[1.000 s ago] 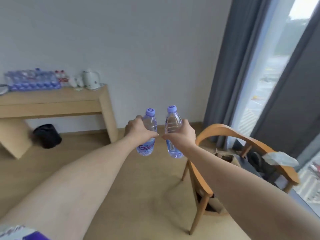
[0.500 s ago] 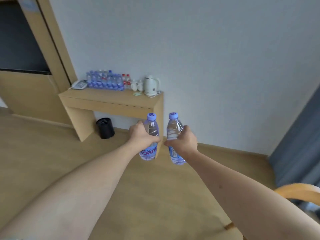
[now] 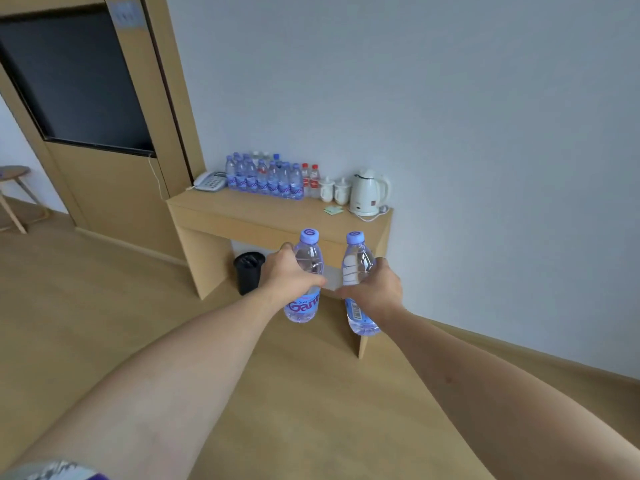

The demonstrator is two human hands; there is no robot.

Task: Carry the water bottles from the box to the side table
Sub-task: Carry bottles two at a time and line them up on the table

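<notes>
Two water bottles in hand, side table straight ahead

Far left there's a wooden stool [image 3: 14, 174], then a wood wall panel with a dark TV screen [image 3: 76, 81] set in it. Next over is the side table [image 3: 277, 220] against the wall, with a white phone [image 3: 210, 181] on its left end, a packed bunch of purple-cap water bottles [image 3: 265, 178], two red-label bottles [image 3: 310, 180], two white mugs [image 3: 334, 190], and a white electric kettle [image 3: 367, 194] on the right end. A black bin [image 3: 248, 271] sits on the floor under it. Up front, the left hand [image 3: 294, 275] is wrapped round the left bottle [image 3: 304, 306], upright in mid-air, and the right hand [image 3: 375, 289] is grasping the right bottle [image 3: 358, 317], tilted a bit. The two bottles are close but not touching, both well short of the tabletop.
</notes>
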